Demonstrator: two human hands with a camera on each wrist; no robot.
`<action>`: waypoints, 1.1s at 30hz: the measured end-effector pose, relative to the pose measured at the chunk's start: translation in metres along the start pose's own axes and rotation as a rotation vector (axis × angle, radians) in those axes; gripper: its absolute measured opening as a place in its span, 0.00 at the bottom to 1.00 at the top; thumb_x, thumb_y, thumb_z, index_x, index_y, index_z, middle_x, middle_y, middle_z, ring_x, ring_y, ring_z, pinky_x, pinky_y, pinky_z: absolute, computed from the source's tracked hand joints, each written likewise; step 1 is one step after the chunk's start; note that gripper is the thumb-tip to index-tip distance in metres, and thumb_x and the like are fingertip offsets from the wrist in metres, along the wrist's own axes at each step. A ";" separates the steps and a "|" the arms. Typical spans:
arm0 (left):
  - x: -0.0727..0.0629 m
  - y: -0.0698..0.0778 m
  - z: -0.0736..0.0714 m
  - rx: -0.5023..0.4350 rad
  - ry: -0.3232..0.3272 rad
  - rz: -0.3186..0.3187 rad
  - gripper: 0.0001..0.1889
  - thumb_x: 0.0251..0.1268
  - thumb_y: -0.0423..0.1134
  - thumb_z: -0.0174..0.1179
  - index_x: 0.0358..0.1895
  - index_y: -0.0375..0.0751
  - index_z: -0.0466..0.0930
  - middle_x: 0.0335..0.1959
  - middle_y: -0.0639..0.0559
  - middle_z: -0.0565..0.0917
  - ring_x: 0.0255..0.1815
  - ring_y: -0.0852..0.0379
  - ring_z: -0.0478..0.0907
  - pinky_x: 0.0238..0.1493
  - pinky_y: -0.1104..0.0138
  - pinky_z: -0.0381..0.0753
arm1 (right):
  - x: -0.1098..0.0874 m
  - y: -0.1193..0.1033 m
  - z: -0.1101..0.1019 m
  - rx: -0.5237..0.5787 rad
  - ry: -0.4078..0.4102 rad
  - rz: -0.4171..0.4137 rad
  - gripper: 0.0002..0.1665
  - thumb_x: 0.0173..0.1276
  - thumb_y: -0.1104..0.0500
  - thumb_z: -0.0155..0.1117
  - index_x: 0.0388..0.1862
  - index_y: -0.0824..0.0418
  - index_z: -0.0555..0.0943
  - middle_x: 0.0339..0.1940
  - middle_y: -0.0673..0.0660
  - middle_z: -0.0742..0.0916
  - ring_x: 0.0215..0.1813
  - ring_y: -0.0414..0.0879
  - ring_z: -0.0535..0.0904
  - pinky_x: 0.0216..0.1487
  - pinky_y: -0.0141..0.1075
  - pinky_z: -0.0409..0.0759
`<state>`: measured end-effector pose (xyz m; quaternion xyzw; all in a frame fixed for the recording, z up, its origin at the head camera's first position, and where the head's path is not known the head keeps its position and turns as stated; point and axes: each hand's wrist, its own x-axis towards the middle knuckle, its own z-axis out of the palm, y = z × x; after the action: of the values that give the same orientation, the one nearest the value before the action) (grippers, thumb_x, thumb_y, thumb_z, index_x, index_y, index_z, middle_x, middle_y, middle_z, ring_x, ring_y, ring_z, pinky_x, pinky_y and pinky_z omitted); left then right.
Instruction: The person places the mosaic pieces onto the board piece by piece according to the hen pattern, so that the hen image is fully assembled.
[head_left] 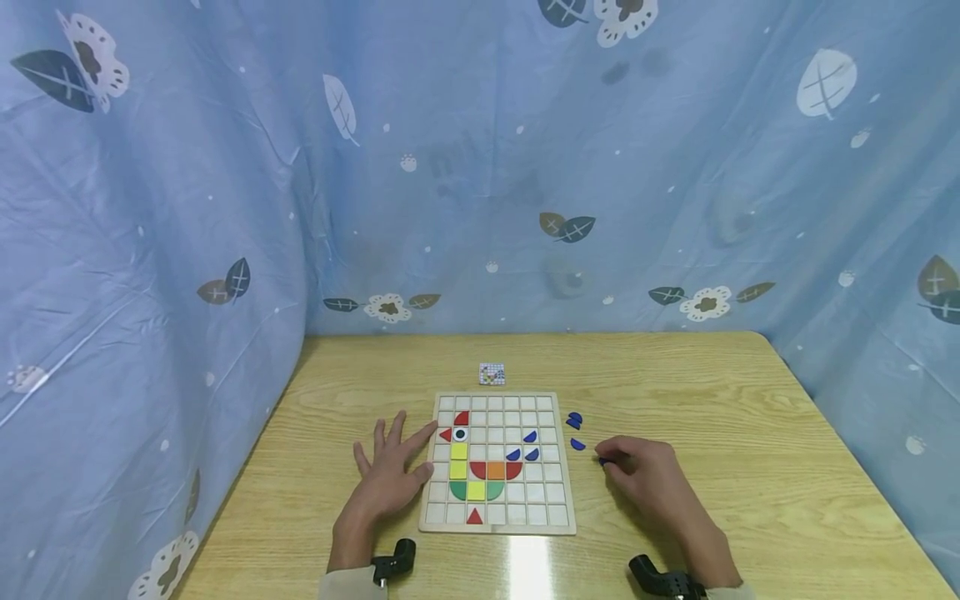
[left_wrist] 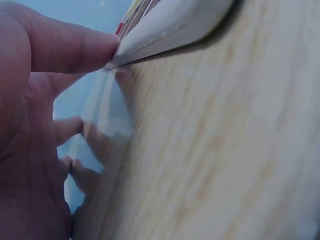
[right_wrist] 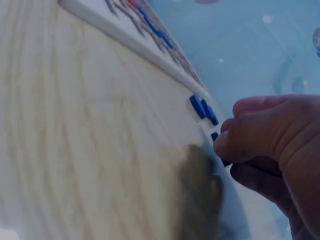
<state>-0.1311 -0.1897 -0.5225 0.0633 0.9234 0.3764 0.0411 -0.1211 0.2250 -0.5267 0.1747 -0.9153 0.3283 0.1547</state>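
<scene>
A square wooden grid board lies on the table, holding flat coloured pieces laid out in a bird-like shape. Three blue half-round pieces sit on its right side. My left hand, fingers spread, rests beside the board, its thumb and index finger touching the left edge; the left wrist view shows the thumb against that edge. Right of the board, my right hand pinches a small dark blue piece between thumb and fingers, at or just above the table. Its fingers partly hide the piece.
Three loose blue half-round pieces lie between the board and my right hand. A small printed card with a grid picture lies behind the board. Blue patterned cloth hangs behind and along both sides of the wooden table.
</scene>
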 end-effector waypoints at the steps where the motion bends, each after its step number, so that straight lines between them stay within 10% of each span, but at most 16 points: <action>1: 0.000 0.000 0.000 -0.003 0.004 0.004 0.33 0.73 0.36 0.65 0.81 0.51 0.75 0.90 0.28 0.51 0.90 0.20 0.31 0.75 0.21 0.16 | 0.002 -0.002 0.000 0.017 0.003 -0.005 0.20 0.55 0.76 0.82 0.41 0.55 0.93 0.38 0.44 0.95 0.42 0.35 0.90 0.46 0.38 0.91; 16: 0.000 0.000 -0.001 0.004 -0.023 -0.026 0.33 0.74 0.36 0.65 0.82 0.55 0.74 0.91 0.32 0.49 0.91 0.23 0.28 0.76 0.22 0.14 | 0.034 -0.042 0.027 0.232 -0.223 -0.173 0.16 0.64 0.74 0.76 0.44 0.56 0.94 0.42 0.46 0.96 0.46 0.38 0.92 0.51 0.42 0.92; 33: 0.000 0.000 -0.001 0.017 -0.026 -0.032 0.33 0.75 0.36 0.64 0.82 0.54 0.74 0.91 0.32 0.49 0.91 0.23 0.29 0.76 0.22 0.15 | 0.044 -0.057 0.041 0.143 -0.443 -0.181 0.19 0.67 0.74 0.73 0.47 0.53 0.94 0.47 0.46 0.95 0.50 0.36 0.88 0.53 0.37 0.89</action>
<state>-0.1312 -0.1904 -0.5225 0.0539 0.9268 0.3669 0.0588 -0.1434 0.1469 -0.5081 0.3344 -0.8819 0.3306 -0.0337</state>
